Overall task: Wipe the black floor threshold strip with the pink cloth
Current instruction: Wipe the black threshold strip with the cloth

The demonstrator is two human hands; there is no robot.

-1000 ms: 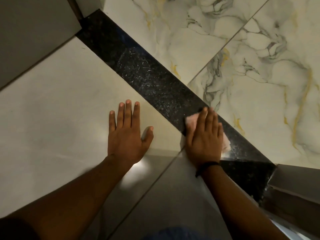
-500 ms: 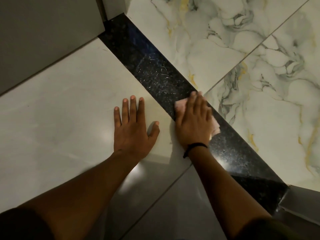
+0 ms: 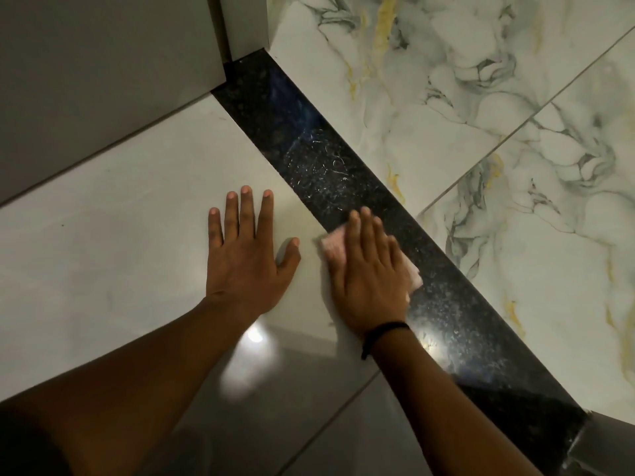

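Nearest, right hand (image 3: pixel 369 276) pressed flat, fingers together, pinning the pink cloth (image 3: pixel 335 247) to the floor; cloth corners show past the grip on both sides. Left hand (image 3: pixel 247 252) beside it, palm down, fingers spread, empty, bracing on the pale floor tile (image 3: pixel 120 218). Cloth straddles the near edge of the black threshold strip (image 3: pixel 330 173). Strip's long axis runs diagonally, away and leftward from the grip toward a grey door frame (image 3: pixel 247 25); the stretch ahead shows pale scuffs, likely unwiped. Right hand is nearer. Beyond, veined marble tile (image 3: pixel 481 97). Room dim.
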